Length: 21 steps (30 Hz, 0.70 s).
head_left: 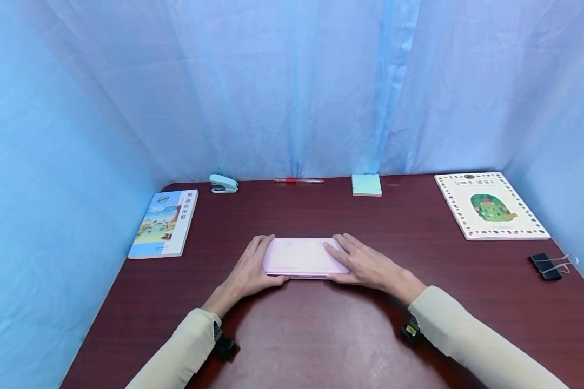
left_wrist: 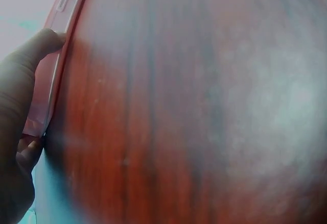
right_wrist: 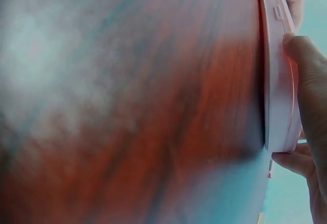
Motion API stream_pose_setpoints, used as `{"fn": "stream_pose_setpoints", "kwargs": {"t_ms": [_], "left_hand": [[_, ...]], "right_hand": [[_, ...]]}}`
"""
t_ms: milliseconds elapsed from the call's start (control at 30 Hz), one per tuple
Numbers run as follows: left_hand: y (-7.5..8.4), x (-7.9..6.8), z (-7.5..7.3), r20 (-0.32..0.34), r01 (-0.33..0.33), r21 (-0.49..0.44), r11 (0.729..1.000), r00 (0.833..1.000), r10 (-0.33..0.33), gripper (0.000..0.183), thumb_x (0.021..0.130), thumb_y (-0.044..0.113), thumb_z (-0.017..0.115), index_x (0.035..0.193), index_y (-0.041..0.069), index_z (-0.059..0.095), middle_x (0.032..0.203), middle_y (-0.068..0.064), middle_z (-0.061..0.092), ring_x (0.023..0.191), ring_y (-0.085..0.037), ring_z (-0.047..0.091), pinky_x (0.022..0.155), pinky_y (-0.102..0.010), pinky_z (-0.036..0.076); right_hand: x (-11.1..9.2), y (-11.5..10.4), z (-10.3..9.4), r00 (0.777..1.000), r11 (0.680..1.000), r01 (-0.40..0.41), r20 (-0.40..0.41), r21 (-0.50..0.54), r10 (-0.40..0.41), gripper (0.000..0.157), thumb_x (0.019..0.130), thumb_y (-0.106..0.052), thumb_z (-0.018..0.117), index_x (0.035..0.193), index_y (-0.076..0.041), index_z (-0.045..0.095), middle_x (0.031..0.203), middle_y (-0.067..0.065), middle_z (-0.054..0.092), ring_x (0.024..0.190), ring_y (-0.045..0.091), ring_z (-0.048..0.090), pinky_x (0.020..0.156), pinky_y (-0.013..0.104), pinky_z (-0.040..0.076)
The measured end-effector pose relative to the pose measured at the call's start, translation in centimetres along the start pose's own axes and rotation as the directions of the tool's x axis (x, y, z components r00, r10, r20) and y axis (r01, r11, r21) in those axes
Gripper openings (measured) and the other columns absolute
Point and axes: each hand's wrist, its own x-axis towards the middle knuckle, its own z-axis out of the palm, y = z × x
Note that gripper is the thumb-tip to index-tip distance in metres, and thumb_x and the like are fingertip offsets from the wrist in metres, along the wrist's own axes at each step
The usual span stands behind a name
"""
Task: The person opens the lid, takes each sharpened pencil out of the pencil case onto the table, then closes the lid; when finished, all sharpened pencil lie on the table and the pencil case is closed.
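Observation:
A pale pink pencil case [head_left: 302, 256], flat and lidded, lies in the middle of the dark red table. My left hand [head_left: 252, 267] grips its left end, thumb along the near side and fingers round the far corner. At the opposite end my right hand [head_left: 365, 262] holds it, thumb on the near side and a finger over the lid. The left wrist view shows the case's front side [left_wrist: 48, 81] with a small latch, under the left thumb. Both thumbs touch that side in the right wrist view, where the lid looks closed. Its inside is hidden.
Along the back edge are a mint stapler [head_left: 224, 183], a red pen [head_left: 299, 181] and a light green notepad [head_left: 366, 185]. A book [head_left: 164, 224] lies at left, another book [head_left: 491, 206] at right, near a black binder clip [head_left: 547, 266]. Blue curtains [head_left: 272, 86] enclose the table.

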Motion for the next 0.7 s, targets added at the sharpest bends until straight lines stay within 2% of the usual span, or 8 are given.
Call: {"fn": "stream_pose_setpoints", "kwargs": {"t_ms": [100,267,367,467,533,600,633,700], "left_hand": [[0.0,0.0,0.0,0.008,0.004,0.001,1.0,1.0,-0.004,0.098,0.062,0.057,0.073,0.137,0.005,0.038,0.125,-0.007,0.043,0.112,-0.021,0.043,0.092,-0.038,0.04],[-0.1,-0.1,-0.2,0.027,0.019,-0.016,1.0,0.999,-0.018,0.1,0.062,0.058,0.074,0.138,0.005,0.037,0.126,-0.007,0.042,0.114,-0.021,0.042,0.094,-0.039,0.039],[-0.2,-0.2,-0.4,0.037,0.05,-0.061,0.997,0.998,-0.048,0.103,0.06,0.058,0.077,0.138,0.004,0.036,0.129,-0.008,0.042,0.116,-0.02,0.042,0.097,-0.039,0.037],[-0.2,-0.3,-0.4,0.039,0.103,-0.134,0.986,0.994,-0.098,0.11,0.056,0.055,0.081,0.139,0.005,0.032,0.133,-0.008,0.041,0.118,-0.019,0.042,0.099,-0.039,0.035],[-0.1,-0.4,-0.3,0.028,0.126,-0.181,0.975,0.992,-0.122,0.115,0.053,0.054,0.083,0.141,0.004,0.028,0.135,-0.01,0.041,0.12,-0.02,0.042,0.099,-0.04,0.035],[-0.2,-0.4,-0.2,0.011,0.119,-0.23,0.966,0.993,-0.119,0.119,0.052,0.051,0.085,0.142,0.005,0.023,0.135,-0.011,0.04,0.121,-0.021,0.041,0.1,-0.04,0.034],[-0.3,-0.4,-0.1,0.003,0.111,-0.253,0.961,0.994,-0.114,0.12,0.052,0.05,0.085,0.144,0.005,0.021,0.135,-0.011,0.04,0.122,-0.021,0.041,0.1,-0.04,0.034],[-0.3,-0.4,0.0,0.006,0.102,-0.271,0.957,0.994,-0.105,0.124,0.053,0.049,0.085,0.146,0.007,0.015,0.134,-0.011,0.041,0.123,-0.021,0.041,0.099,-0.04,0.034]], "right_hand": [[0.1,0.1,-0.1,1.0,1.0,-0.017,-0.012,0.014,0.017,0.063,0.085,-0.047,0.058,0.133,-0.007,0.049,0.123,0.02,0.051,0.112,0.033,0.049,0.091,0.044,0.042],[0.2,0.1,-0.3,0.992,0.985,-0.125,0.036,0.123,0.121,0.063,0.085,-0.051,0.056,0.136,-0.014,0.048,0.128,0.017,0.05,0.117,0.03,0.047,0.094,0.044,0.039],[0.3,0.2,-0.4,0.978,0.96,-0.203,0.08,0.195,0.19,0.065,0.084,-0.055,0.056,0.137,-0.018,0.047,0.133,0.015,0.048,0.121,0.029,0.044,0.095,0.046,0.038],[0.5,0.6,-0.5,0.962,0.915,-0.271,0.085,0.299,0.258,0.061,0.083,-0.054,0.058,0.133,-0.02,0.052,0.132,0.012,0.05,0.121,0.026,0.047,0.095,0.045,0.039],[0.8,1.0,-0.7,0.935,0.853,-0.348,0.084,0.388,0.344,0.055,0.084,-0.055,0.057,0.127,-0.021,0.058,0.126,0.006,0.056,0.113,0.021,0.053,0.091,0.044,0.042],[1.3,1.6,-0.9,0.886,0.76,-0.437,0.086,0.481,0.456,0.049,0.086,-0.054,0.054,0.12,-0.02,0.063,0.118,0.004,0.062,0.105,0.018,0.058,0.087,0.042,0.044],[1.6,2.0,-0.9,0.848,0.699,-0.488,0.096,0.522,0.521,0.049,0.087,-0.055,0.052,0.116,-0.018,0.065,0.114,0.003,0.063,0.102,0.017,0.059,0.085,0.04,0.045],[2.2,2.8,-0.9,0.761,0.511,-0.57,0.179,0.644,0.623,0.06,0.088,-0.059,0.044,0.115,-0.01,0.065,0.108,0.008,0.065,0.094,0.018,0.062,0.082,0.039,0.048]]}}
